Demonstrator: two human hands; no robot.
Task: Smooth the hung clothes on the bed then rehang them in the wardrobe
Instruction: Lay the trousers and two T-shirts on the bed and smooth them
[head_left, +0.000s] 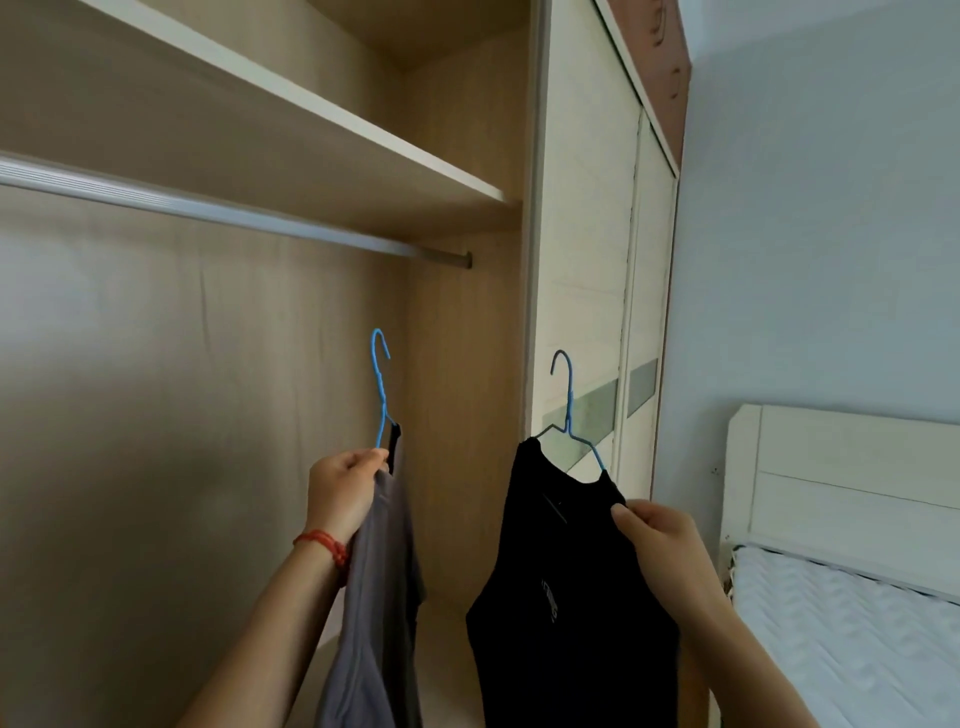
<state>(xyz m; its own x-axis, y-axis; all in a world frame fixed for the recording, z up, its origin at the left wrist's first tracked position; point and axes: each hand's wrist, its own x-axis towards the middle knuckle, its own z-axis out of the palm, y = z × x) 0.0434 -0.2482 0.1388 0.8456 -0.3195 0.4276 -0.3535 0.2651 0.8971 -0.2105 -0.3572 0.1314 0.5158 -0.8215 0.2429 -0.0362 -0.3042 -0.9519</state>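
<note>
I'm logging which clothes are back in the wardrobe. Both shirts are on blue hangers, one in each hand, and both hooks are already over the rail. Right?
Not quite. The head view shows both hooks below the rail, hooked on nothing. The left hand holds the grey shirt at its hanger; the right hand holds the black shirt on its hanger.

Head view faces the open wardrobe (260, 338) closely (tilted upward).

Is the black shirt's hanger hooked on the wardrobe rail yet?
No. The blue hanger hangs free below the rail, held up by the right hand.
</note>
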